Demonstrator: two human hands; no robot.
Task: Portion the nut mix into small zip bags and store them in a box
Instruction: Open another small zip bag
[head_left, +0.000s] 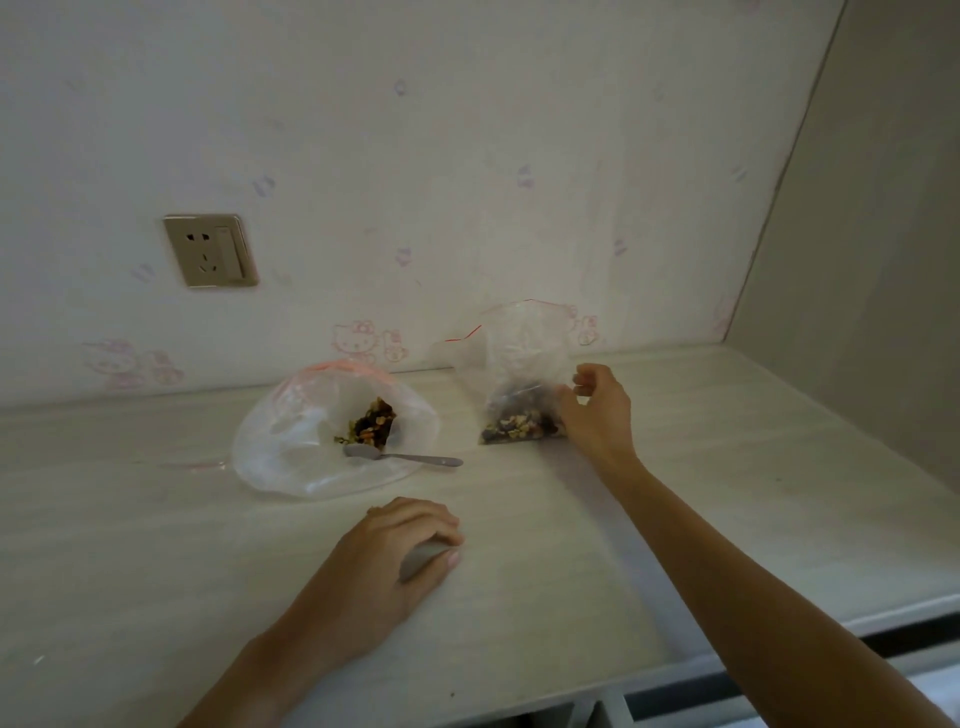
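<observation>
Right hand (597, 410) pinches the side of a part-filled small zip bag (519, 395) standing unsealed near the desk's (727, 493) back edge, left hand (410, 556) resting loosely curled toward the front; big bag (291, 447) with spoon (400, 456) holds more mix, no box visible, so portioning looks early.

Clear red-striped zip bags (519, 364), pale wood-grain table (675, 493), pink cartoon-cat wallpaper (467, 156), beige socket (210, 250).

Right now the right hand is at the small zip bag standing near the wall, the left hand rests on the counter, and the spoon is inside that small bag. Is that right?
Not quite. The head view shows the spoon lying in the mouth of the large open bag, its handle pointing right, not in the small zip bag. The rest holds: the right hand is at that bag, and the left hand rests on the counter.
</observation>
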